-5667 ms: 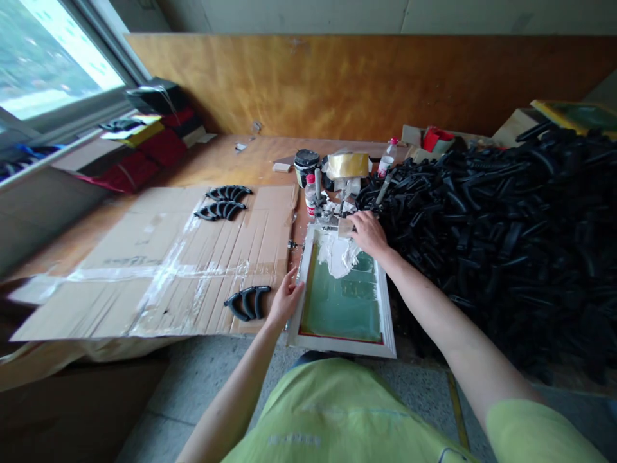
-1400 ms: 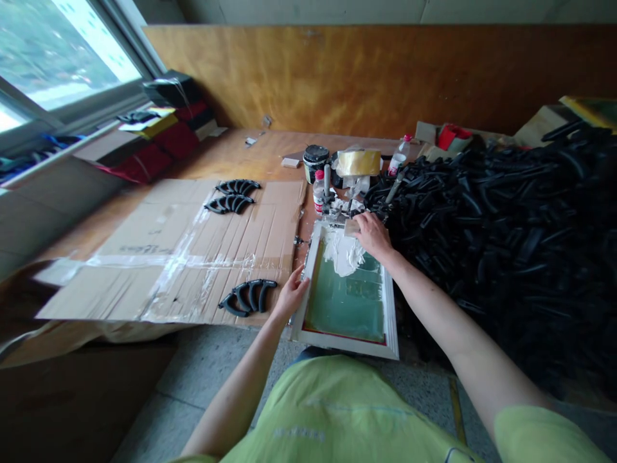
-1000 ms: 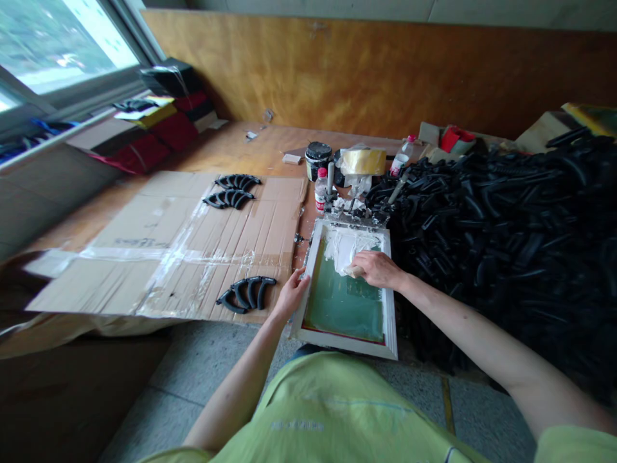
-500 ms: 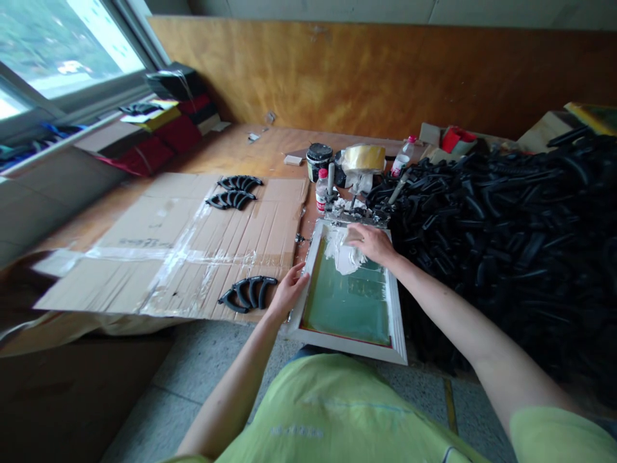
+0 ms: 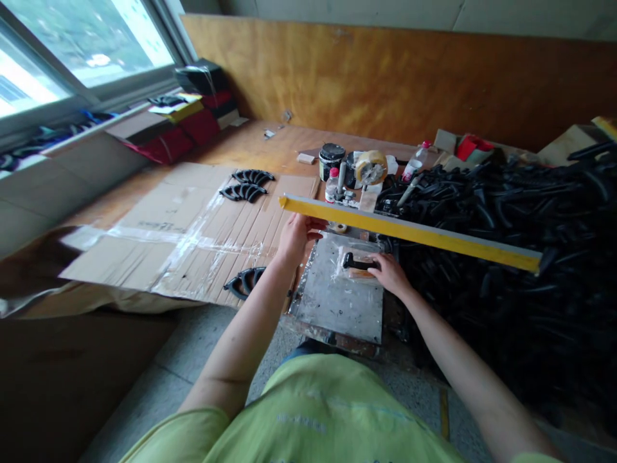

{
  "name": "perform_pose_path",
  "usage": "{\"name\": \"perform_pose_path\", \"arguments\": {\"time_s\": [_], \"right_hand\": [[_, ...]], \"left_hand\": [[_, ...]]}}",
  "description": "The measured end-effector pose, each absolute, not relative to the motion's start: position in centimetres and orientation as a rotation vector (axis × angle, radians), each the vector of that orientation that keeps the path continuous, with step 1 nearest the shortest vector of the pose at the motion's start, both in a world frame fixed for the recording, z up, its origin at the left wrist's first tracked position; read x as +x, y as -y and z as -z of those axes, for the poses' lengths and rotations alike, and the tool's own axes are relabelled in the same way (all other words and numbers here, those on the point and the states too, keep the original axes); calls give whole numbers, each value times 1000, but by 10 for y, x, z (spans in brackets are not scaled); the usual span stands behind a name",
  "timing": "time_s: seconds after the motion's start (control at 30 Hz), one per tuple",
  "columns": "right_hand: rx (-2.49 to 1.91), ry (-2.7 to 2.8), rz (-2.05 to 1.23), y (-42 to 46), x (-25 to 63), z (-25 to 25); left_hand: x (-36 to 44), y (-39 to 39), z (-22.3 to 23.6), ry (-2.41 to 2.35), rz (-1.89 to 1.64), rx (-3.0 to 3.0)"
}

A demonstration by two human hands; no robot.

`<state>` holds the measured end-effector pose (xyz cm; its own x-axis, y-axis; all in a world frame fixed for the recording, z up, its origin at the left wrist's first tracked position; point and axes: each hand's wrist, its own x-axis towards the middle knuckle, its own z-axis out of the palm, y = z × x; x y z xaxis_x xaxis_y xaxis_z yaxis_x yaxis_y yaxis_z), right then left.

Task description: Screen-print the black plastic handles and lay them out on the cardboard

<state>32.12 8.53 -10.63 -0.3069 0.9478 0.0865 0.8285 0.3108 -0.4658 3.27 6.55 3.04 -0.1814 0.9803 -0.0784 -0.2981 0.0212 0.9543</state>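
The screen-printing frame is tilted up, its yellow-taped edge toward me. My left hand is just below the frame's left end, fingers apart and pointing right; whether it touches the frame I cannot tell. Under the raised frame, my right hand pinches one end of a black plastic handle. This handle is over a clear-taped holder on the grey metal base plate.
Black handles lie in rows on a flattened cardboard sheet at left. A big heap of black handles covers the right side. Behind the plate stand a paint tub, a red-capped bottle and a tape roll.
The frame, flat before, has swung up and uncovered the base plate. My right hand has left the squeegee and gripped a handle. My left hand has moved up from the frame's left side.
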Motion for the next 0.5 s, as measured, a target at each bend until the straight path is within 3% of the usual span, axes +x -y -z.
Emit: {"name": "perform_pose_path", "arguments": {"time_s": [0.1, 0.27, 0.37, 0.5], "right_hand": [[-1516, 2458, -381, -73, 299, 102], [-1242, 2475, -320, -45, 259, 72], [-969, 2573, -371, -9, 207, 66], [-784, 2630, -539, 17, 127, 78]], "left_hand": [[43, -38, -5, -1224, -1443, 773], [72, 39, 54, -1224, -970, 537], [66, 62, 77, -1273, -1152, 367], [-3, 82, 96, -1589, -1317, 292]]}}
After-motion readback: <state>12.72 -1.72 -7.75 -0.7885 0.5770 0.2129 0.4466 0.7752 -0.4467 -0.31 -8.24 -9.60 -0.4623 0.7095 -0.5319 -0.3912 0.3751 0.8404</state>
